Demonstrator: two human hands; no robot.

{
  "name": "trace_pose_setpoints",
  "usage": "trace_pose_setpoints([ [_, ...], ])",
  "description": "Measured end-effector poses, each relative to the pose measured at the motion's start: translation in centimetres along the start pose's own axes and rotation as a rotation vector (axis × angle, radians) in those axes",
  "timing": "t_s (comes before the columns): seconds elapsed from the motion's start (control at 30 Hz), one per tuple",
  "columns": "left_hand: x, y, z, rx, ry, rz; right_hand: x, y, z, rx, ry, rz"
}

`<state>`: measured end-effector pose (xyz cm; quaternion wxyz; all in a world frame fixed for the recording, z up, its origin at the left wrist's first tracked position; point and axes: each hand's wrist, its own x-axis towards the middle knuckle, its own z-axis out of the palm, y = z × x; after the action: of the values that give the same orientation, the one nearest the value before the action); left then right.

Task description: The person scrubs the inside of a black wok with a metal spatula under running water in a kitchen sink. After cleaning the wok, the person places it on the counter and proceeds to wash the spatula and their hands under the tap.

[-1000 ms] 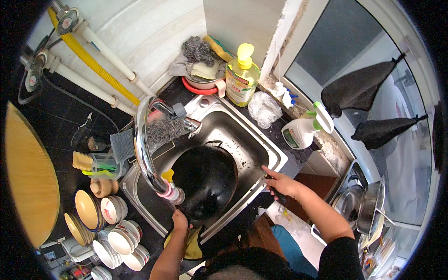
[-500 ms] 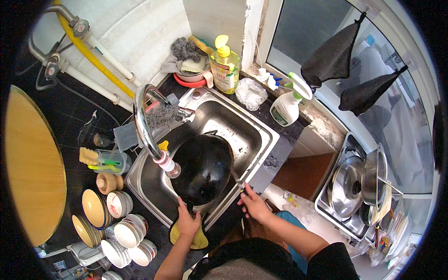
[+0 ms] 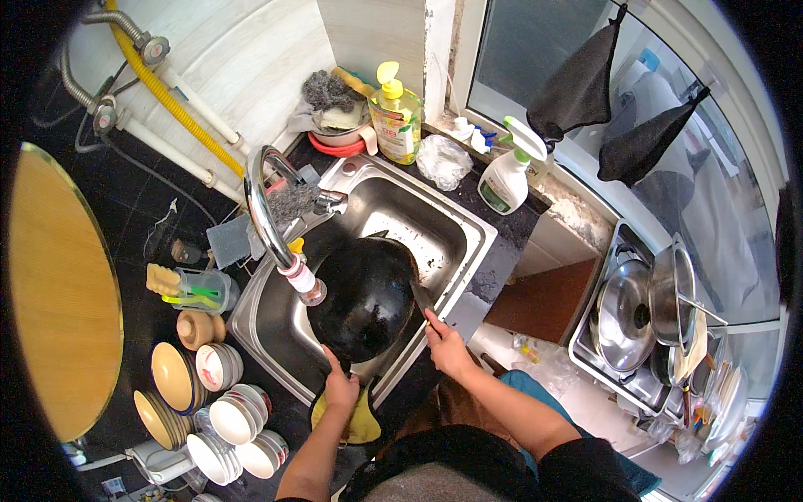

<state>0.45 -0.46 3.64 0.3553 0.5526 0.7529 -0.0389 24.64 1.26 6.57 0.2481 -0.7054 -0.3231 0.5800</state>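
Observation:
A black wok [image 3: 361, 297] lies with its rounded, blackened underside up in the steel sink [image 3: 468, 272]. At its near edge my left hand [image 3: 340, 388] is closed on the wok, with some of the fingers hidden. My right hand [image 3: 448, 350] grips a knife [image 3: 422, 297], whose dark blade lies against the wok's right side. Beneath my left wrist, a yellow cloth [image 3: 361, 425] with a dark border hangs at the counter's front edge. Above the wok's left part stands the curved chrome faucet [image 3: 255, 209]; no water is seen running from it.
Stacked bowls [image 3: 234, 418] and a clear cup [image 3: 216, 289] of utensils crowd the left counter. Behind the sink stand a yellow soap bottle [image 3: 396, 125] and a white spray bottle [image 3: 504, 180]. Pots with a glass lid [image 3: 623, 318] sit on a stove at right.
My right hand has moved a little farther away, bringing the knife blade up along the wok's right side. My left hand stays at the near edge. The whole view has shifted slightly.

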Motion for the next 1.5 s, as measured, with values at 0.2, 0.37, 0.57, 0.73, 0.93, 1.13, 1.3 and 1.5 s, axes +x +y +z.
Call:
trace_pose_setpoints([
  [0.2, 0.3, -0.1, 0.2, 0.03, 0.002, 0.014, -3.2, 1.2, 0.5, -0.083, 0.013, -0.158],
  [0.37, 0.4, -0.3, 0.3, 0.009, 0.001, 0.036, -0.4, -1.9, -0.8, -0.099, 0.048, -0.083],
  [0.57, 0.5, -0.4, 0.4, 0.022, 0.009, 0.048, -0.6, -1.3, -1.3, -0.163, 0.018, -0.186],
  [0.73, 0.7, -0.3, 0.6, -0.027, 0.0, 0.069, 3.6, -4.1, -2.0, -0.147, 0.011, -0.068],
  [0.93, 0.8, -0.8, 0.8, 0.026, 0.039, 0.067, -0.4, -4.4, -4.0, -0.288, -0.203, -0.051],
  [1.13, 0.9, -0.3, 0.7, -0.009, 0.042, 0.088, 4.1, -5.2, -3.8, -0.099, -0.178, 0.076],
  [1.3, 0.6, -0.6, 0.5, -0.028, 0.035, 0.056, 1.7, -5.9, -5.4, -0.2, -0.29, 0.114],
  [1.5, 1.0, -0.2, 0.3, -0.033, 0.016, 0.087, 5.9, -6.1, -5.8, -0.232, -0.289, 0.112],
])
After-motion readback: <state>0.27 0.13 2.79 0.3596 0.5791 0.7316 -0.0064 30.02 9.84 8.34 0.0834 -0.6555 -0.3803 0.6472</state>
